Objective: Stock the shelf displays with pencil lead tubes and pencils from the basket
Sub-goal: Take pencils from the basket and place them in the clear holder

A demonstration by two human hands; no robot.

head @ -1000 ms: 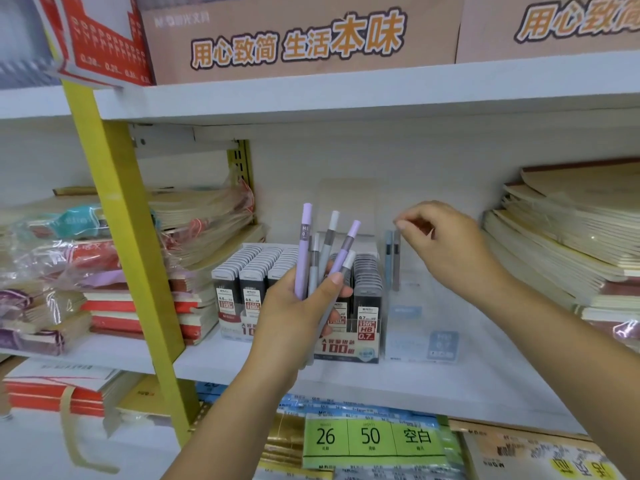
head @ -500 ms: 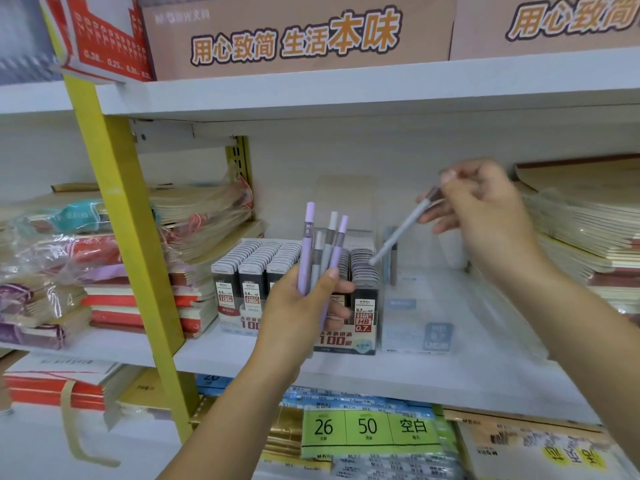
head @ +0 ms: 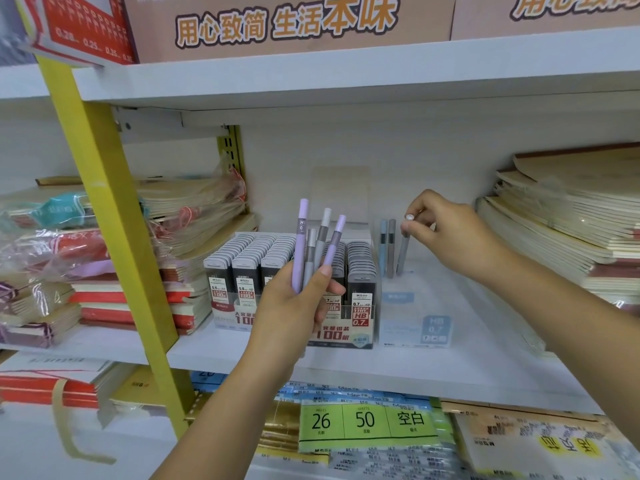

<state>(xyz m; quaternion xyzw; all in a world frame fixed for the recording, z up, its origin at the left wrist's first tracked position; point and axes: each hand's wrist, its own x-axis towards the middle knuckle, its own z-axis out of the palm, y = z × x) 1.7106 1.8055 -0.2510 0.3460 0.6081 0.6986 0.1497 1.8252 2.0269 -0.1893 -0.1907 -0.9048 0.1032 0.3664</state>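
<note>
Fingers of the right hand (head: 450, 233), right of centre, pinch the top of a grey pencil (head: 402, 252) whose tip stands in the clear display box (head: 415, 327), beside two upright pencils (head: 387, 247). At centre frame, the left hand (head: 294, 306) clasps four spare pencils (head: 313, 247). Released off-slot, the leaning pencil could topple its neighbours.

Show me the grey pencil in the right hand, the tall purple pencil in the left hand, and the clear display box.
Grey pencil (head: 403, 254): head view, lower barrel.
Tall purple pencil (head: 299, 251): head view, mid barrel.
Clear display box (head: 401, 323): head view, front wall.
</note>
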